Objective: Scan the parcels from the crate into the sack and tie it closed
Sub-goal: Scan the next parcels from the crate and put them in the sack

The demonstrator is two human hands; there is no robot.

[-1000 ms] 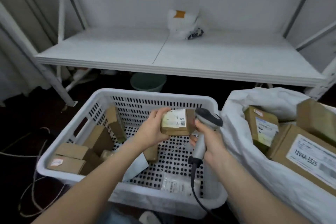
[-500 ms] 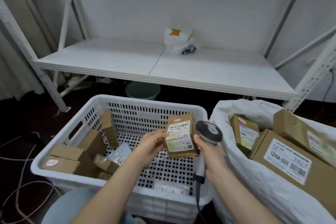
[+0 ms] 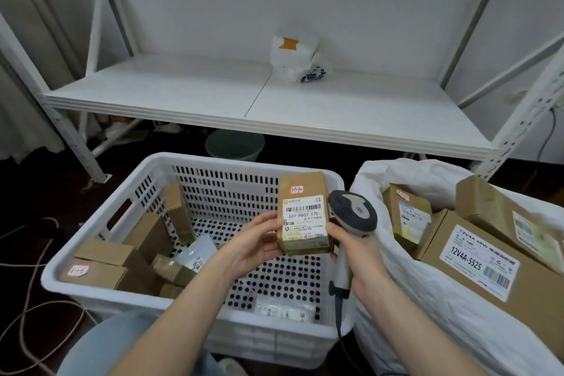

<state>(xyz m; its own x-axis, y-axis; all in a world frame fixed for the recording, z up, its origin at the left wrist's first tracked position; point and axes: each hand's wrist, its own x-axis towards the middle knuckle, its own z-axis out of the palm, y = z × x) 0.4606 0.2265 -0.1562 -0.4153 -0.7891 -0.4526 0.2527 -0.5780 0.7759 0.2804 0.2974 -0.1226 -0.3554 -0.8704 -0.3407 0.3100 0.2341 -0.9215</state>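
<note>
Turned more upright since a moment ago, the parcel (image 3: 303, 217) is held over the crate (image 3: 213, 159) by the left hand (image 3: 253, 249), the scanner (image 3: 354, 214) being gripped by the right hand (image 3: 357, 256) beside it, so a scan could be missed if the barcode is not faced.

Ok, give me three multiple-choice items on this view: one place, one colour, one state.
1. The sack stands: A) left of the crate B) right of it C) inside it.
2. The crate is: A) white B) blue C) green.
3. The sack is: A) open B) tied shut C) folded flat.
Answers: 1 B, it stands by the crate's right wall; 2 A, its rim and walls are white; 3 A, parcels show in its mouth.
</note>
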